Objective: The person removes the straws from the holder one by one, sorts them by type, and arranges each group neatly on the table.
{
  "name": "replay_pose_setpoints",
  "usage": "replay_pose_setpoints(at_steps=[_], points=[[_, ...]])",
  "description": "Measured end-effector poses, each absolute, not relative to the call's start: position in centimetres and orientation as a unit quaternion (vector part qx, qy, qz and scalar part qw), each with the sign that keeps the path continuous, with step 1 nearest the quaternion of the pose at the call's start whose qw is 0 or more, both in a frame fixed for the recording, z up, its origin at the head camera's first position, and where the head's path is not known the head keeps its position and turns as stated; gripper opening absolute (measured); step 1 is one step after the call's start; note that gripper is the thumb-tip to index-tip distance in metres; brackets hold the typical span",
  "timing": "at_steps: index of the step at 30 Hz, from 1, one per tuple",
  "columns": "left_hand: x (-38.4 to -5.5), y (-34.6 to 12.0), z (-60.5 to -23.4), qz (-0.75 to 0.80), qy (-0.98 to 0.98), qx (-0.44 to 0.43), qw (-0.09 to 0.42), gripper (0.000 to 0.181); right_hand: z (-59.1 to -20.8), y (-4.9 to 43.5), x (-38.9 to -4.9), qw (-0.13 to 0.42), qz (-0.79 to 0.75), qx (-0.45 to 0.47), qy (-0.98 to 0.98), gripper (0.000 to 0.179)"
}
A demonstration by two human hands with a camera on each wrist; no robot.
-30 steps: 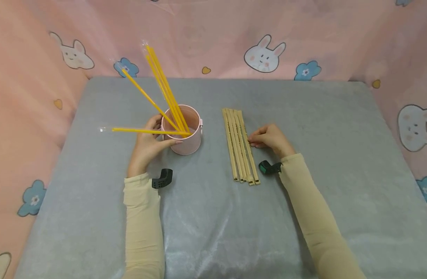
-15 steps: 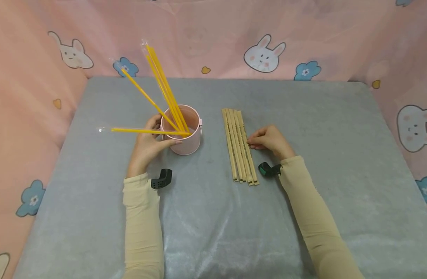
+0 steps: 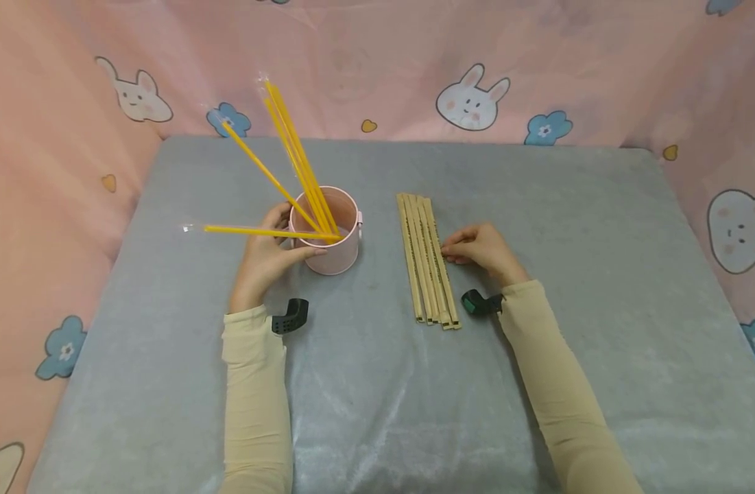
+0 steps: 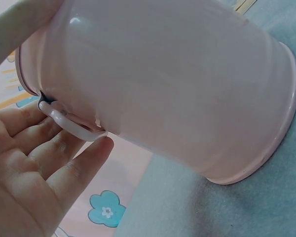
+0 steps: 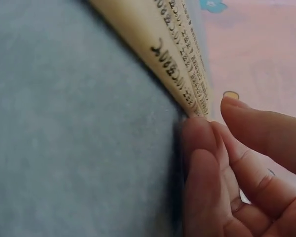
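Note:
My left hand (image 3: 262,264) grips a small pink bucket (image 3: 332,261) at its left side, thumb along the near rim. In the left wrist view the fingers lie by the bucket's side handle (image 4: 71,123). Several yellow straws (image 3: 293,147) in clear wrappers lean out of it to the back left, and another yellow straw (image 3: 254,232) lies across the rim toward the left. My right hand (image 3: 483,252) rests beside a row of slim printed kraft-paper packets (image 3: 425,264). In the right wrist view its bent fingertips (image 5: 200,131) meet the packets' edge, with the thumb apart.
A grey cloth (image 3: 365,398) covers the table. Behind it and at both sides hangs a pink curtain (image 3: 389,55) with rabbits and flowers. Each wrist carries a small black camera, the left one (image 3: 291,317) near the bucket and the right one (image 3: 478,302) beside the packets.

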State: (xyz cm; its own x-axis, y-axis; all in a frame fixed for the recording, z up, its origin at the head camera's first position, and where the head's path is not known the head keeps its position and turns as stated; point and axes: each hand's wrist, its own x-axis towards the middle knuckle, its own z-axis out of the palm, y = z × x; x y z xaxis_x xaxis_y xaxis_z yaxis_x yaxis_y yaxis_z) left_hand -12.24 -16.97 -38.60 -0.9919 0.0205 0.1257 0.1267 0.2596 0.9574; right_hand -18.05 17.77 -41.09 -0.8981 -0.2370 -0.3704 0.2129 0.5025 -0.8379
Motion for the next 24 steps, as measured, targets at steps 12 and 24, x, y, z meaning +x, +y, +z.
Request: replay_pose_setpoints(at_steps=[12,24], points=[[-12.2,-17.0,-38.5,-0.605,-0.794,-0.040,0.040,0.074,-39.3,16.7,-17.4,0.204,-0.484,-0.025,0.851,0.029],[-12.3,-17.0,-38.6,-0.606,-0.793,-0.048,0.046,0.073,-37.0,13.9,-16.7,0.161,-0.532,-0.070,0.829,0.030]])
